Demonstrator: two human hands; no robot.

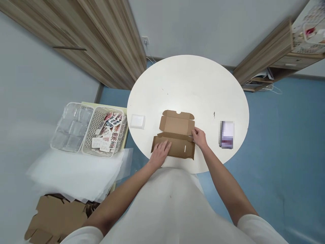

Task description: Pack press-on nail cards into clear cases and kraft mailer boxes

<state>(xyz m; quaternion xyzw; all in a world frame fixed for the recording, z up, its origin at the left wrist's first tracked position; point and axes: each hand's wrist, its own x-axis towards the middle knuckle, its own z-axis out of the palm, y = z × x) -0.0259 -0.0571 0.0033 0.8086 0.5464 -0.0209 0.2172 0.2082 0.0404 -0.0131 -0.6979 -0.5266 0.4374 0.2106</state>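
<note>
A brown cardboard box [177, 126], partly folded, lies on the white round table [193, 81] near its front edge. Its lid part with side flaps spreads out toward the far side. My left hand [160, 152] rests with fingers stretched out on the near panel, at its left end. At the right side, my right hand [199, 137] pinches the cardboard by the crease between the two panels. A small white slot or label shows on the near panel.
A flat white packet [137, 121] lies at the table's left; a blurred purple-and-white item [227, 135] lies at the right. Beside the table are a basket of printed cards [109, 134], a bin of clear packets [72, 127], translucent sheets [76, 173] and flat cardboard [56, 217].
</note>
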